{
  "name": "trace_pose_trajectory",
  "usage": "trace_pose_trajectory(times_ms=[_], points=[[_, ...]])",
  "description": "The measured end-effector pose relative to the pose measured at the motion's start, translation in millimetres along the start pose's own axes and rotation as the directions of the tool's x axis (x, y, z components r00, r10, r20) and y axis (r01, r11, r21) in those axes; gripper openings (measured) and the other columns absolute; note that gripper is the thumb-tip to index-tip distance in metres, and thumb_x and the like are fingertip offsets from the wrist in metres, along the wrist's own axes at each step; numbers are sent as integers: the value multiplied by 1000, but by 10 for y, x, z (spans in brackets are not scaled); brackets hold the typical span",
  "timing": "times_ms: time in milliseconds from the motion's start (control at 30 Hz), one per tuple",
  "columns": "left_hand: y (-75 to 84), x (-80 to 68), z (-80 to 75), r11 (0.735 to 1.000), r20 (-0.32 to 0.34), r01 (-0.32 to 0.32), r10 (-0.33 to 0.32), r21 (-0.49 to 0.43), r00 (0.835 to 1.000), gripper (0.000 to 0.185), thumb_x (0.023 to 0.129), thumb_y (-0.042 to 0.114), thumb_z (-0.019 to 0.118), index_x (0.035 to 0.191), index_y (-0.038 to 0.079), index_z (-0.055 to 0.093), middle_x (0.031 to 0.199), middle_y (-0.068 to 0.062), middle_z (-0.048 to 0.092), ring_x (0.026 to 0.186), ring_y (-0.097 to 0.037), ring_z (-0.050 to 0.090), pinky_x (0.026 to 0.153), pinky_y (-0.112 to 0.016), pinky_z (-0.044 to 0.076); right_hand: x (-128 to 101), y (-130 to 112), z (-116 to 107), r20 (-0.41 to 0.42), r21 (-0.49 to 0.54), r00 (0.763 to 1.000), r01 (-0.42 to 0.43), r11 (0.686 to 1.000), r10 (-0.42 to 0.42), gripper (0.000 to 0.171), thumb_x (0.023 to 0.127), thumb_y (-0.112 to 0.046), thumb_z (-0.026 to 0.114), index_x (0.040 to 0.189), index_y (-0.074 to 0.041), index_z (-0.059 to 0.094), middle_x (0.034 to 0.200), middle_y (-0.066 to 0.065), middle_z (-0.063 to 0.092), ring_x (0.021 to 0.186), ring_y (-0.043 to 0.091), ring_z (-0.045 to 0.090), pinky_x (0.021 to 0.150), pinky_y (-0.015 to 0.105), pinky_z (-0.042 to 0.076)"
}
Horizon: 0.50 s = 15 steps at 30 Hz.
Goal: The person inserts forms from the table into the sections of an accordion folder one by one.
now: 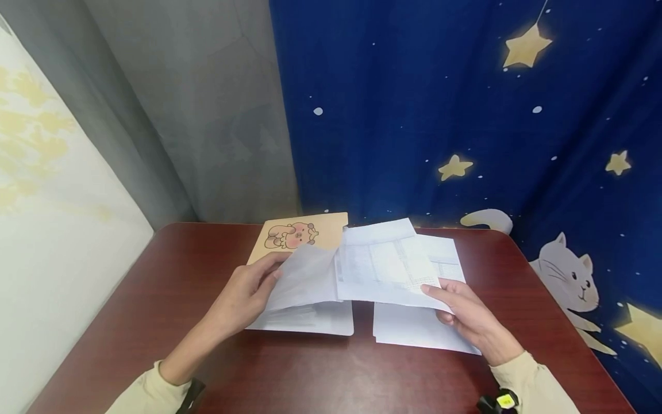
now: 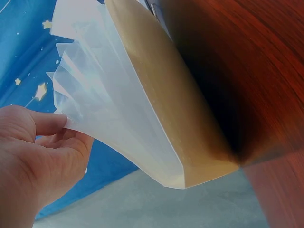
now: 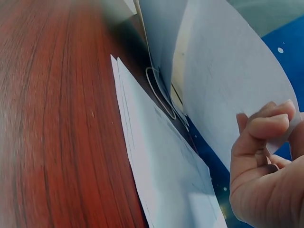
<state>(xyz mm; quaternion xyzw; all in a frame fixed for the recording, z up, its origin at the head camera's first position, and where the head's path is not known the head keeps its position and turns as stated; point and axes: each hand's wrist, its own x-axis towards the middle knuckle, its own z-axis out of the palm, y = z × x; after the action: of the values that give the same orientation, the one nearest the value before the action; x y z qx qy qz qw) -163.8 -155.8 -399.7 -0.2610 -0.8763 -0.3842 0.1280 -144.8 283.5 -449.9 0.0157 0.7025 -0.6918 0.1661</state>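
Note:
A tan folder with a cartoon animal lies open on the red-brown table; its clear plastic sleeves fan up. My left hand pinches the edge of a lifted sleeve. My right hand pinches the lower corner of a printed sheet and holds it up over the folder. In the right wrist view the fingers curl round that sheet's edge. A stack of white papers lies flat under the right hand.
A blue curtain with stars and a white cat hangs behind the table. A grey wall and a pale panel stand at the left. A paper clip lies by the flat papers. Bare table shows along the front edge.

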Motion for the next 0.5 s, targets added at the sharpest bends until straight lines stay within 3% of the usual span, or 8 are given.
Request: trace_pose_trajectory(times_ms=[133,367,500], points=[[0,3,0,1000,-9,-9,9,8,1000,40,101,0,63,136,20,68,69,11,48,63,-4,44,66,-24,44,59,19,80,-2,23,1000,16,1000,-16,50,106,-21,65,147,6,53,120,-6,80,46,2,41,45,15,32],[-4,15,2,999,-15,-21,22,28,1000,40,101,0,62,137,17,68,88,6,71,74,-8,54,72,-25,47,140,56,209,-17,28,999,30,999,-29,52,106,-21,65,146,9,53,115,-6,81,44,2,40,45,15,31],[2,16,-3,999,-13,-24,24,28,1000,39,102,1,62,137,16,67,93,4,73,76,-9,55,73,-25,48,181,67,285,-26,32,999,36,999,-35,52,106,-22,64,146,9,53,114,-6,81,44,2,40,44,16,30]])
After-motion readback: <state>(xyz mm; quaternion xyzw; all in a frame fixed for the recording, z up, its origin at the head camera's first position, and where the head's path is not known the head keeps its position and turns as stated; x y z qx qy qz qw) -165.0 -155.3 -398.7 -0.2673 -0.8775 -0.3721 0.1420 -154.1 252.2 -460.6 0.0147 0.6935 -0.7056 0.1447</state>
